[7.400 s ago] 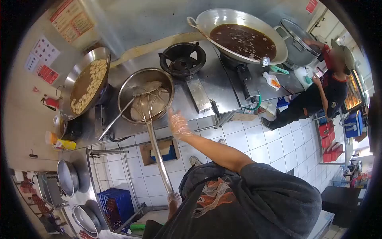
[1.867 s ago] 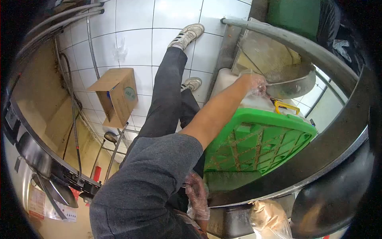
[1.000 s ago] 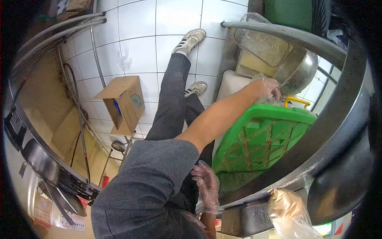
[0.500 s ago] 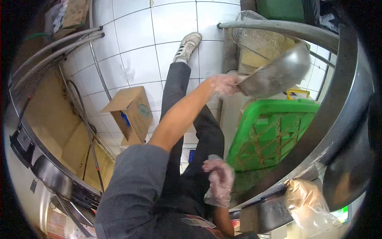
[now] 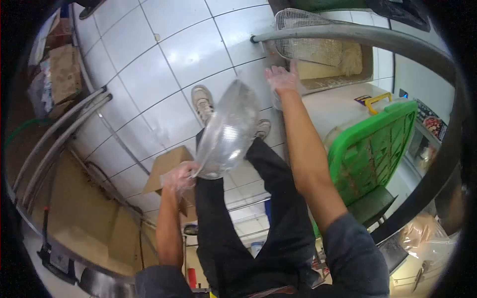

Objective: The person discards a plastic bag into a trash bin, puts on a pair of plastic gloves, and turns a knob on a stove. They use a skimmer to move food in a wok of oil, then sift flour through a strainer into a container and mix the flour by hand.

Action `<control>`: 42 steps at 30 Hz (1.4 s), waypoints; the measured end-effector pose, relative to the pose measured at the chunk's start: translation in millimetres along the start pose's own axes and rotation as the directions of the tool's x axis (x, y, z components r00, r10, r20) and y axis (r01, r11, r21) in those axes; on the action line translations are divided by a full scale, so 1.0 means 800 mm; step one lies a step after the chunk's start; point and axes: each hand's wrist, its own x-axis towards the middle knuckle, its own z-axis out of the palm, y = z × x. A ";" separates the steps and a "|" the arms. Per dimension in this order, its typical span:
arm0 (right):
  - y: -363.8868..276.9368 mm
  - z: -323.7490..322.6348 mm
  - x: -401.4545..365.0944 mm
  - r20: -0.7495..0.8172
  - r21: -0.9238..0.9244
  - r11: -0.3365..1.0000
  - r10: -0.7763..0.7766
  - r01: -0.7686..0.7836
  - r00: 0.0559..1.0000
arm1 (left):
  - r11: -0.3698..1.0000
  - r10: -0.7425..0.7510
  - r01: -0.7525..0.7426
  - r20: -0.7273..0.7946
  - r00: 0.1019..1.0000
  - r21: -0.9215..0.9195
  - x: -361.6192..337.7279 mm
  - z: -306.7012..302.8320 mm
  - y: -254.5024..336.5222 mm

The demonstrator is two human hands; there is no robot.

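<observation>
My left hand (image 5: 180, 176), in a clear plastic glove, grips the rim of a shiny metal colander (image 5: 229, 141). The colander is tipped on its side above my legs and slightly blurred. My right hand (image 5: 284, 83), also gloved, reaches forward with its fingers spread and nothing in them. Just beyond it is a wire mesh basket (image 5: 298, 35), over a bin of pale yellow powder (image 5: 343, 64).
A green lid (image 5: 372, 144) with a yellow handle (image 5: 377, 103) stands tilted at my right. A curved metal rail (image 5: 348, 32) crosses above the bin. An open cardboard box (image 5: 166, 164) sits on the white tiled floor (image 5: 189, 44), left of my legs.
My left hand has swung the colander from the right, near the green lid, back to the left over my legs. My right hand has moved from my lap forward toward the bin.
</observation>
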 end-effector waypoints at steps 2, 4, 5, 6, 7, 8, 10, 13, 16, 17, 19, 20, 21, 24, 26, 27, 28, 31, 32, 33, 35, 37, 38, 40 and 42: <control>-0.003 0.009 0.043 0.049 -0.072 0.996 -0.047 0.051 0.998 | 0.838 0.470 -0.456 0.026 0.882 0.299 0.005 -0.013 -0.043; -0.005 0.019 0.071 0.130 -0.092 0.990 -0.094 0.107 0.987 | 0.986 0.141 -0.129 -0.117 0.983 0.102 0.002 -0.022 -0.076; -0.006 0.021 0.076 0.177 -0.085 0.987 -0.120 0.137 0.977 | 0.999 -0.052 0.051 -0.155 0.987 -0.011 -0.005 -0.022 -0.091; -0.007 0.020 0.080 0.219 -0.075 0.984 -0.144 0.164 0.965 | 0.980 -0.162 0.143 -0.141 0.977 -0.136 -0.012 -0.025 -0.099; -0.016 0.013 0.095 0.308 -0.311 0.866 -0.297 0.391 0.904 | 0.941 -0.239 0.204 -0.105 0.965 -0.269 -0.013 -0.025 -0.099; -0.031 -0.004 0.127 0.437 -0.493 0.649 -0.391 0.579 0.810 | 0.887 -0.291 0.247 -0.057 0.955 -0.391 -0.015 -0.025 -0.098; -0.036 0.002 0.110 0.607 -0.683 0.099 -0.473 0.724 0.638 | 0.767 -0.295 0.266 0.048 0.954 -0.584 -0.019 -0.015 -0.092; -0.044 0.011 0.060 0.721 -0.692 -0.513 -0.455 0.508 0.523 | 0.545 -0.184 0.248 0.174 0.967 -0.801 -0.021 0.001 -0.077; -0.048 0.026 -0.022 0.526 -0.625 0.223 -0.589 0.748 0.614 | 0.367 -0.068 0.249 0.241 0.968 -0.896 -0.015 0.009 -0.069; -0.066 0.025 -0.016 0.422 -0.217 0.687 -0.575 0.694 0.701 | 0.357 -0.037 0.257 0.261 0.965 -0.898 -0.009 0.009 -0.072; -0.081 0.038 -0.020 0.405 -0.301 0.660 -0.565 0.688 0.719 | 0.358 0.023 0.295 0.324 0.946 -0.886 -0.004 0.009 -0.073; -0.088 0.049 -0.018 0.400 -0.340 0.648 -0.556 0.682 0.728 | 0.288 0.002 0.314 0.328 0.945 -0.905 -0.003 0.011 -0.073; -0.102 0.055 -0.006 0.495 -0.491 0.419 -0.587 0.764 0.640 | 0.216 -0.018 0.334 0.339 0.941 -0.917 -0.001 0.011 -0.070; -0.127 0.061 0.027 0.607 -0.531 0.232 -0.567 0.815 0.556 | -0.012 0.196 0.256 0.249 0.949 -0.967 -0.009 0.017 -0.081; -0.130 0.047 0.055 0.592 -0.208 0.671 -0.493 0.712 0.637 | 0.316 -0.263 0.205 0.123 0.957 -0.926 -0.014 0.029 -0.103; -0.129 0.040 0.065 0.606 -0.050 0.782 -0.471 0.621 0.641 | 0.364 -0.341 0.218 0.089 0.936 -0.906 -0.017 0.027 -0.097; -0.131 0.039 0.065 0.601 0.034 0.822 -0.471 0.568 0.646 | 0.390 -0.403 0.236 0.066 0.913 -0.890 -0.014 0.025 -0.092; -0.110 0.057 0.001 0.459 0.169 0.851 -0.514 0.497 0.724 | 0.428 -0.508 0.264 0.012 0.861 -0.864 -0.017 0.028 -0.077; -0.103 0.059 -0.015 0.401 0.132 0.804 -0.578 0.580 0.711 | 0.498 -0.470 0.230 -0.037 0.882 -0.836 -0.017 0.028 -0.080; -0.096 0.060 -0.032 0.342 0.090 0.752 -0.640 0.653 0.688 | 0.482 -0.487 0.245 -0.025 0.873 -0.841 -0.017 0.028 -0.063; -0.075 0.067 -0.065 0.237 -0.006 0.626 -0.757 0.780 0.609 | 0.450 -0.522 0.274 -0.002 0.853 -0.850 -0.017 0.027 -0.028; -0.071 0.066 -0.077 0.138 -0.116 0.504 -0.845 0.856 0.516 | 0.317 -0.477 0.243 0.068 0.876 -0.917 -0.017 0.024 -0.051; -0.077 0.057 -0.066 0.125 -0.125 0.399 -0.902 0.909 0.413 | 0.320 -0.464 0.256 0.085 0.882 -0.912 -0.014 0.025 -0.061; -0.095 0.025 0.002 0.103 -0.147 0.176 -0.976 0.973 0.192 | 0.326 -0.437 0.280 0.119 0.891 -0.903 -0.012 0.024 -0.073; -0.113 0.005 0.058 -0.001 -0.871 -0.041 -0.996 0.490 -0.085 | 0.323 -0.439 0.251 0.090 0.894 -0.912 -0.010 0.026 -0.067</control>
